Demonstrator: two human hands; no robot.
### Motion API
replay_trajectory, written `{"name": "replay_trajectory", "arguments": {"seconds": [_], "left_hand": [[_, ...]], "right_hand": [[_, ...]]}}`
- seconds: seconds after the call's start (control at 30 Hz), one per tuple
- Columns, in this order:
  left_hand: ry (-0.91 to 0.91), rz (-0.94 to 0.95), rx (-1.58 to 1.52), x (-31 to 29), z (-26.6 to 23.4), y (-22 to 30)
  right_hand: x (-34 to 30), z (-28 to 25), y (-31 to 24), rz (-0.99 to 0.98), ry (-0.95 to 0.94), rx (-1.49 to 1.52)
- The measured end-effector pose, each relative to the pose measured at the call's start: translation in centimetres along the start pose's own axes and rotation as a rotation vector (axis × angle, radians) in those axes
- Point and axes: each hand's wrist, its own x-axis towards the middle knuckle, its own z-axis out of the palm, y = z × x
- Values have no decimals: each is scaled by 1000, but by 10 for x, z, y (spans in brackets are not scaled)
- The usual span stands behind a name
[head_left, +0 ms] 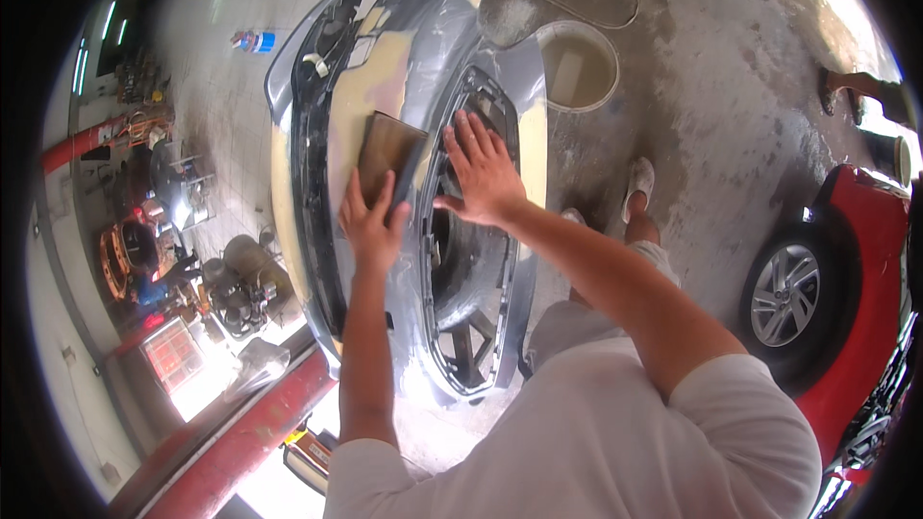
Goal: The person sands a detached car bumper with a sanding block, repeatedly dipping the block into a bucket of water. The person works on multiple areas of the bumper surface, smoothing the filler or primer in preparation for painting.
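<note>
A grey car bumper [433,34] with cream-yellow filler patches [370,86] stretches away in front of me. My left hand [372,228] grips the near end of a brown, flat rectangular sanding block [392,159], fingers on top and thumb along its right side. The block lies against the bumper's filler-patched face. To its right, my right hand [484,173] rests with fingers spread over the black-edged opening [466,298] of the bumper. Nothing is in that hand. A tyre shows partly through the opening.
A round bucket [613,67] of cloudy water stands on the floor beyond the bumper, at right. A blue bottle [255,41] lies at far left. Parts and tools crowd the left side near a red beam [231,442]. A red car [856,259] and another person's legs [865,91] are at right.
</note>
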Motion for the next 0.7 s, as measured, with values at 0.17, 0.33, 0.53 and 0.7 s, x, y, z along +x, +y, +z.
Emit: {"name": "replay_trajectory", "arguments": {"seconds": [0.17, 0.33, 0.53, 0.7], "left_hand": [[12, -421, 150, 105, 3, -71], [41, -186, 110, 37, 17, -1], [-16, 129, 85, 36, 4, -26], [-54, -345, 164, 140, 5, -79]], "right_hand": [[-1, 6, -14, -46, 4, 18], [-3, 4, 5, -16, 6, 2], [2, 3, 1, -9, 14, -8], [-1, 7, -13, -35, -7, -3]]}}
